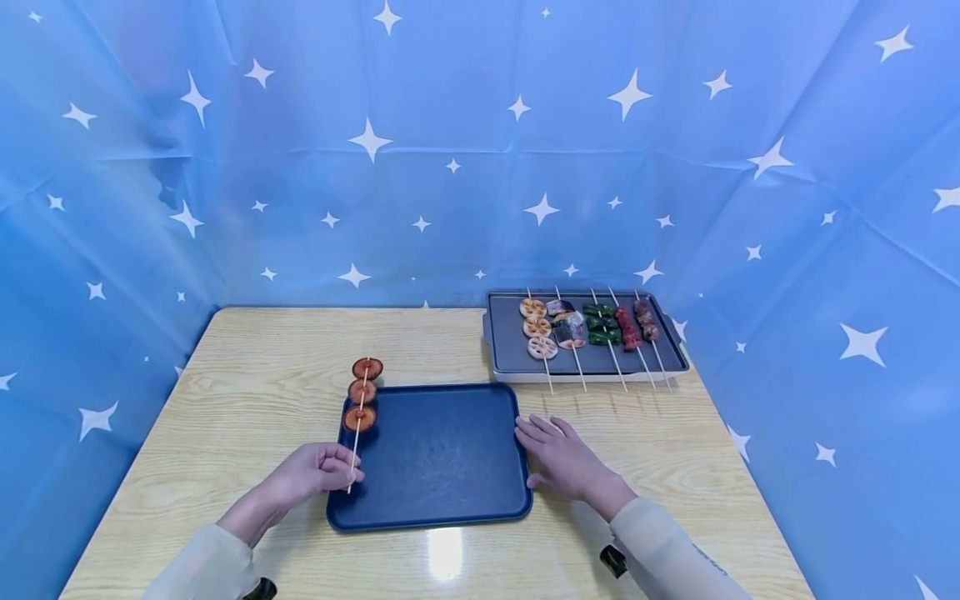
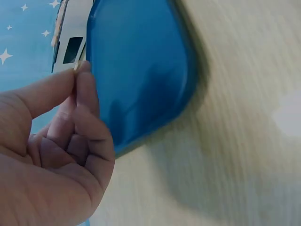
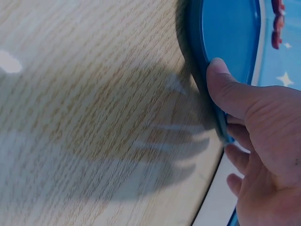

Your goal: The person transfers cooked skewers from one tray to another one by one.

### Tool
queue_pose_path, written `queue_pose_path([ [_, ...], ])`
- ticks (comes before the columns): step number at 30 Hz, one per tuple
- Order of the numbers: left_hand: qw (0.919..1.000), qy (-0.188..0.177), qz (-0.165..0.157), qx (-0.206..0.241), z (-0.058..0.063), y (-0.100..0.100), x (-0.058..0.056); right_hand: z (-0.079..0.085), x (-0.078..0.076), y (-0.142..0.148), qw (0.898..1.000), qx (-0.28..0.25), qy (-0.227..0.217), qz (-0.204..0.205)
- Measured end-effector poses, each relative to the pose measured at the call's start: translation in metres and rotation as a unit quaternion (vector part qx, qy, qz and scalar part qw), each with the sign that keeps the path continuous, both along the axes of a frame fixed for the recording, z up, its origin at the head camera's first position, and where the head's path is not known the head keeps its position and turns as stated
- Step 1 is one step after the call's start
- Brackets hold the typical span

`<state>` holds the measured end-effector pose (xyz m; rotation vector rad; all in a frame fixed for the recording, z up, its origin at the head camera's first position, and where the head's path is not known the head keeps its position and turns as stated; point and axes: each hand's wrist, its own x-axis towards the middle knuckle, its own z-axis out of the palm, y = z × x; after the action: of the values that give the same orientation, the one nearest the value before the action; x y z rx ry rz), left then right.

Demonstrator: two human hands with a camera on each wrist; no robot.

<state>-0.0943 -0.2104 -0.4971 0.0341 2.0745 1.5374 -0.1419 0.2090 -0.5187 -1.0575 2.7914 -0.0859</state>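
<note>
My left hand (image 1: 318, 468) pinches the lower end of a wooden skewer (image 1: 361, 417) between thumb and fingers. Three round, reddish-brown pieces with darker rims are threaded on its upper part. It slants over the left edge of a dark blue rectangular tray (image 1: 442, 458), its top piece past the tray's far left corner. In the left wrist view only the stick's light tip shows at the fingertips. At the tray's right side, my right hand (image 1: 566, 458) touches the rim with its fingers loosely extended; in the right wrist view the thumb (image 3: 221, 77) lies against that rim.
A grey grill plate (image 1: 510, 350) with a light base stands at the back right. Across it lie several skewers: lotus root slices (image 1: 536, 327), fish-like pieces (image 1: 570, 330), green peppers (image 1: 602, 325), and red and brown meat (image 1: 627, 329). Starry blue cloth (image 1: 450, 208) surrounds the wooden table (image 1: 247, 375).
</note>
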Motion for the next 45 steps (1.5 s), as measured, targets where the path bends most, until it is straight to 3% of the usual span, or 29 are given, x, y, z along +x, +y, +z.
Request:
queue_pose_path([
  [10, 0.9988, -0.026, -0.023, 0.034, -0.005, -0.008, 0.020, 0.002, 0.000, -0.002, 1.000, 0.005, -0.008, -0.004],
  [21, 0.9991, -0.032, -0.022, 0.017, -0.016, -0.004, 0.033, 0.003, 0.001, -0.003, 1.000, 0.007, -0.013, -0.007],
  [37, 0.9994, -0.021, -0.022, -0.013, -0.019, 0.001, 0.031, 0.002, 0.002, -0.003, 0.999, 0.003, -0.032, -0.019],
  [45, 0.9976, -0.008, -0.039, -0.057, -0.012, -0.010, 0.023, 0.005, 0.002, -0.001, 0.999, -0.026, -0.032, -0.031],
])
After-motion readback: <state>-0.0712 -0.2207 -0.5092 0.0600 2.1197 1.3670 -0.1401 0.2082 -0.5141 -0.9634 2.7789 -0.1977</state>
